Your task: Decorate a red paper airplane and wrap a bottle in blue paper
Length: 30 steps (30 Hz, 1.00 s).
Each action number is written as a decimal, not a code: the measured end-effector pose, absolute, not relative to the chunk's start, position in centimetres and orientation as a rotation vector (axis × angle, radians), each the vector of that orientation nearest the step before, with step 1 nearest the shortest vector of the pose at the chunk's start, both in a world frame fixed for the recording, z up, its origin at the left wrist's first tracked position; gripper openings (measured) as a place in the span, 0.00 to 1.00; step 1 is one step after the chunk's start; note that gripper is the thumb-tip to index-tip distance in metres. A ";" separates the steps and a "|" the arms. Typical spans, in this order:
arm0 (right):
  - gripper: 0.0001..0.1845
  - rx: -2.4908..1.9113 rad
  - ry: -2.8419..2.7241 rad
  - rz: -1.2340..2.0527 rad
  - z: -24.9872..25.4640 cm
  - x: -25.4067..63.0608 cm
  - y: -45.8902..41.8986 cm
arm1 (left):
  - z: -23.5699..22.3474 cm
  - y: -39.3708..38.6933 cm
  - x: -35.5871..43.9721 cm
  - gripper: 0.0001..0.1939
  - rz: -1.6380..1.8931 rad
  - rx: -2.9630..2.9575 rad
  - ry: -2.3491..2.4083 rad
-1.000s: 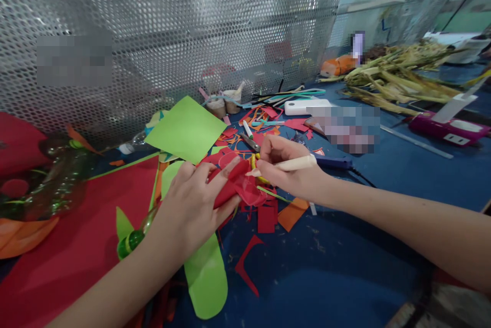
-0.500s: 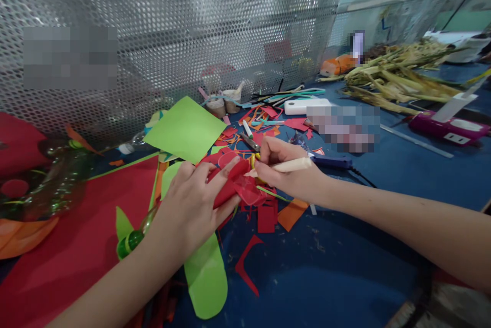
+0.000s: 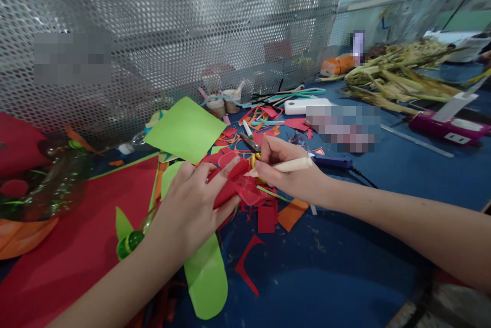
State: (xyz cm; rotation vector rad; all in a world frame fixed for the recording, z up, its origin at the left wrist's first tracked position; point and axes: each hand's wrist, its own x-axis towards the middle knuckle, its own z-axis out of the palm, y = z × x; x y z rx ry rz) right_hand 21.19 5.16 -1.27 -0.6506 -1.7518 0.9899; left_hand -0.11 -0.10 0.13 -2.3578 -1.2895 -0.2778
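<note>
My left hand (image 3: 199, 190) is closed over a red foam-like piece (image 3: 224, 192), fingers on top and thumb along its near side. At its right end, clear reddish rounded flaps (image 3: 247, 190) stick out. My right hand (image 3: 284, 164) pinches a white pen-like tool (image 3: 293, 165), its pale tip against or very near these flaps. Behind my left wrist shows a clear bottle's green cap end (image 3: 130, 244); whether it joins the red piece is hidden. Just beyond my right fingers lie scissors (image 3: 250, 142) with yellow handles. Under my left hand runs a long green foam strip (image 3: 207, 279).
A green sheet (image 3: 186, 128) and a red sheet (image 3: 95, 220) lie to the left. Red and orange scraps (image 3: 267, 218) surround my hands. A blue glue gun (image 3: 332, 160) with a cord lies right, dried husks (image 3: 399, 80) farther back. A perforated metal screen (image 3: 172, 26) stands behind.
</note>
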 end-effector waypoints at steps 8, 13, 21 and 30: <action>0.13 -0.648 -1.740 0.990 -1.0 21.1 5.1 | 0.1 -0.2 0.0 0.25 -0.296 -2.362 -1.277; 0.12 -0.672 -1.759 0.981 -1.0 21.2 5.1 | 0.1 -0.2 -0.1 0.25 -0.289 -2.361 -1.298; 0.12 -0.667 -1.754 0.978 -0.7 21.1 5.0 | 0.1 -0.2 -0.1 0.24 -0.279 -2.356 -1.355; 0.12 -0.668 -1.769 0.962 -0.9 21.1 5.0 | 0.1 -0.2 -0.2 0.25 -0.283 -2.345 -1.281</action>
